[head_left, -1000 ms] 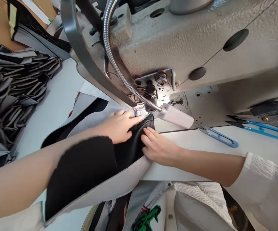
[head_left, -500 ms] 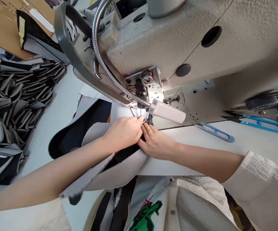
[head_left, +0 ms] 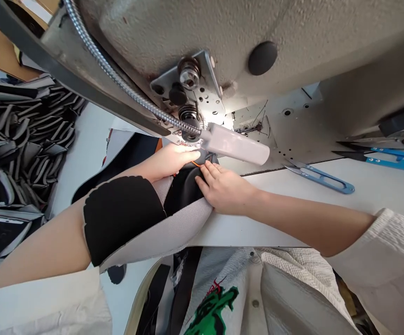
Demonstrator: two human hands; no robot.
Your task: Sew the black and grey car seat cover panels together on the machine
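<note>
A black padded fabric piece with a light grey mesh backing point(head_left: 174, 228) lies curled at the front of a sewing machine point(head_left: 202, 79). My left hand point(head_left: 170, 160) is closed on its folded edge near the presser area, thumb on top, beside an orange trim line. One flap of the black fabric point(head_left: 121, 218) drapes over my left forearm. Just right of that, my right hand point(head_left: 225, 188) lies on the fabric, fingers stretched out and thumb apart. The lamp head point(head_left: 239, 144) partly covers the stitching spot, and the needle cannot be made out.
Blue-handled thread snips point(head_left: 327, 179) and a second blue pair point(head_left: 397, 160) lie right of the machine bed. A large pile of black and grey fabric pieces point(head_left: 16, 139) fills the left side. A flexible metal lamp hose point(head_left: 111, 70) crosses in front of the machine head.
The view has come closer to the machine. A fabric flap has turned over my left forearm, showing its black side. My hands have moved apart, and the right fingers have spread out.
</note>
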